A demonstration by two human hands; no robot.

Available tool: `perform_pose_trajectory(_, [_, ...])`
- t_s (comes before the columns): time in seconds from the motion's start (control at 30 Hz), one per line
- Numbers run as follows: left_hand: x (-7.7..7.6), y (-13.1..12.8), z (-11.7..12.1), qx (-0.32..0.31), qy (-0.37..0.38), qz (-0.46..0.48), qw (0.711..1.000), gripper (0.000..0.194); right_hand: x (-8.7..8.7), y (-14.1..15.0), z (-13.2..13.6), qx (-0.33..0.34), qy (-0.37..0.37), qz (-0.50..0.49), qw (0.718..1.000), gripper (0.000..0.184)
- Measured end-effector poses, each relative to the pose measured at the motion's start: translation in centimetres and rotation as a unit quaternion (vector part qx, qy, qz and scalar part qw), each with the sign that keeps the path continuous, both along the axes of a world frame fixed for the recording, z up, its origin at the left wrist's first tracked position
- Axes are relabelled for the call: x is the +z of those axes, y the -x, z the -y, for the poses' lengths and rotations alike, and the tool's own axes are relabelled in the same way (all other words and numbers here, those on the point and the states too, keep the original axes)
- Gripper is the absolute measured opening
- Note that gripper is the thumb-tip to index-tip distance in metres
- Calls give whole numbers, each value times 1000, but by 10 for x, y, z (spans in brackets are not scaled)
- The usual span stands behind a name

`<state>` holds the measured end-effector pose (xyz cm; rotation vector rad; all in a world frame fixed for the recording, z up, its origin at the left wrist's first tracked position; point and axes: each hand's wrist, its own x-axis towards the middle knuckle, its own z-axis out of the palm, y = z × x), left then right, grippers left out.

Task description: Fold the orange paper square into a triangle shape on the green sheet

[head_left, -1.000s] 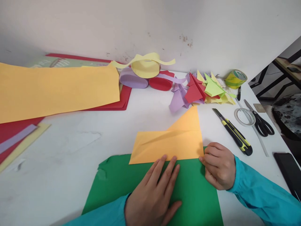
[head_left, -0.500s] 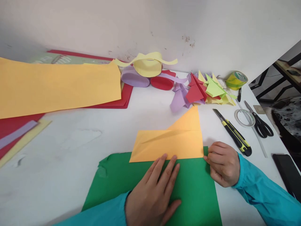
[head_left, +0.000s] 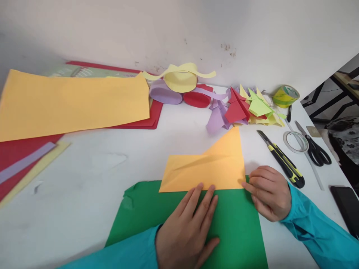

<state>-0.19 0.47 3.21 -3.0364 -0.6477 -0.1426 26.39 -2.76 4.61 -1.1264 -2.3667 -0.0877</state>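
Observation:
A folded orange paper (head_left: 207, 168) lies on the white table, its near edge over a green sheet (head_left: 235, 220). My left hand (head_left: 190, 228) lies flat on the green sheet with fingers stretched out, the fingertips touching the orange paper's near edge. My right hand (head_left: 269, 192) is curled at the paper's near right corner, fingertips pressed against that corner. Both sleeves are teal.
A large orange sheet (head_left: 73, 102) lies over red sheets at the back left. Paper rolls (head_left: 179, 87) and folded paper shapes (head_left: 246, 108) sit by the wall. At right: utility knife (head_left: 283, 158), tape ring (head_left: 293, 141), scissors (head_left: 315, 149), tape roll (head_left: 286, 95), phone (head_left: 347, 209).
My right hand shifted slightly along the orange paper's right corner. The left hand stayed flat. The view drifted a little.

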Motion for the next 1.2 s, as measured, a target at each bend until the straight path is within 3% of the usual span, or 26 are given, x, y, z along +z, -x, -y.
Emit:
perform_pose_trajectory(0.17, [-2, -1, 0, -11, 12, 5, 1000, 65, -7, 14, -1, -17, 53, 79, 995, 44])
perform_pose_trajectory(0.3, [-9, -3, 1, -44, -1, 84, 995, 49, -8, 23, 0, -36, 80, 109, 990, 51])
perform_pose_trajectory(0.4, [-10, -5, 1, -35, -24, 120, 992, 48, -8, 26, 1, -41, 88, 122, 988, 58])
perform_pose_trajectory(0.7, [-7, -10, -2, 58, -34, 26, 997, 59, -8, 30, 2, -55, 78, 131, 987, 60])
perform_pose_trajectory(0.9, [2, -11, -1, 52, -44, -9, 998, 60, -6, 31, 2, -64, 74, 139, 986, 57])
perform_pose_trajectory(1.2, [7, -8, 4, 95, -54, -42, 993, 63, -8, 31, 3, -67, 67, 133, 987, 55])
